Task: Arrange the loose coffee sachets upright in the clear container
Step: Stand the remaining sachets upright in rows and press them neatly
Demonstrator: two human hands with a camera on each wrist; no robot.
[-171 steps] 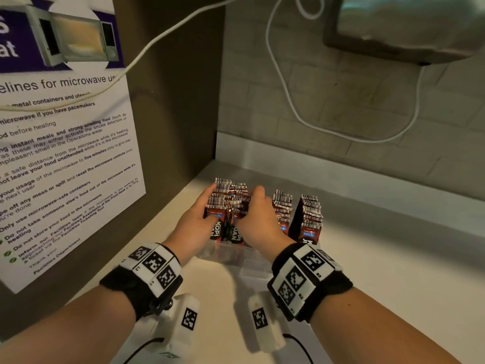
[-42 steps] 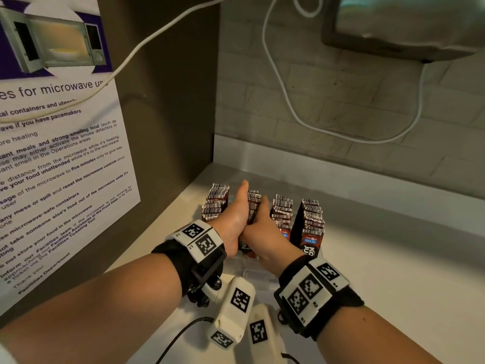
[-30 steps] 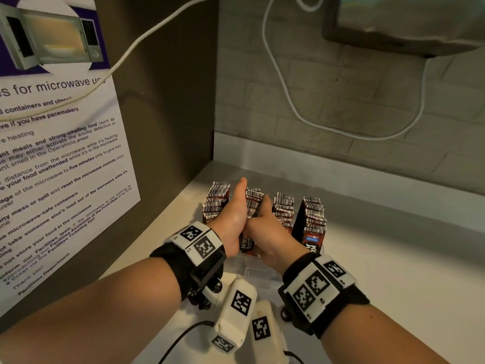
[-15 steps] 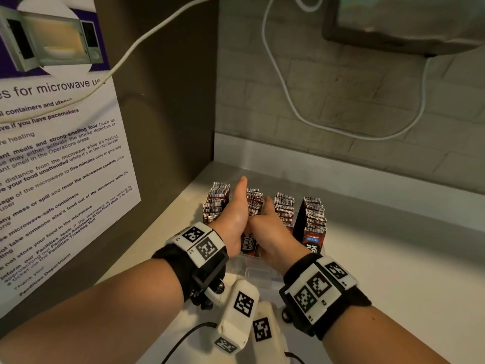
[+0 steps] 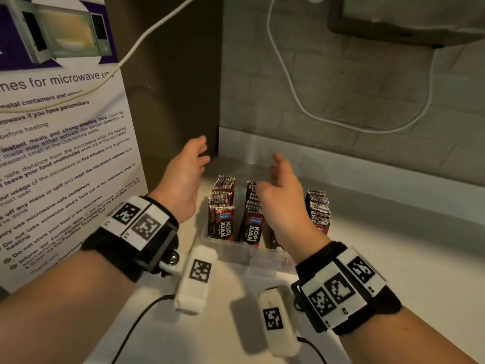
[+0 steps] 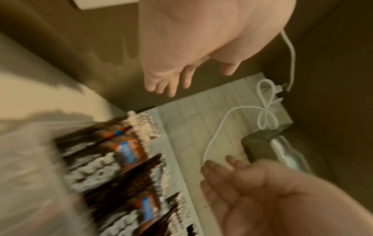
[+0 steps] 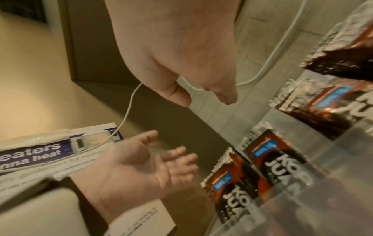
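Note:
Dark red "Kopi Juan" coffee sachets (image 5: 222,206) stand upright in several rows inside the clear container (image 5: 246,256) on the white counter. A second row (image 5: 252,214) and a far right row (image 5: 319,210) show; my right hand hides part of another row. My left hand (image 5: 193,161) hovers above and to the left of the container, fingers spread and empty. My right hand (image 5: 279,179) hovers over the middle rows, fingers loose, holding nothing. The right wrist view shows the sachets (image 7: 240,177) behind the clear wall (image 7: 327,188) and my open left hand (image 7: 145,162).
A brown side panel with a microwave notice (image 5: 60,153) stands close on the left. A white cable (image 5: 294,101) hangs across the tiled back wall. A grey appliance (image 5: 406,17) sits up at the top right. Bare counter (image 5: 393,258) lies to the right.
Both hands were pressed together on a sachet row in the container. They have lifted off and moved apart, and the sachets stay upright.

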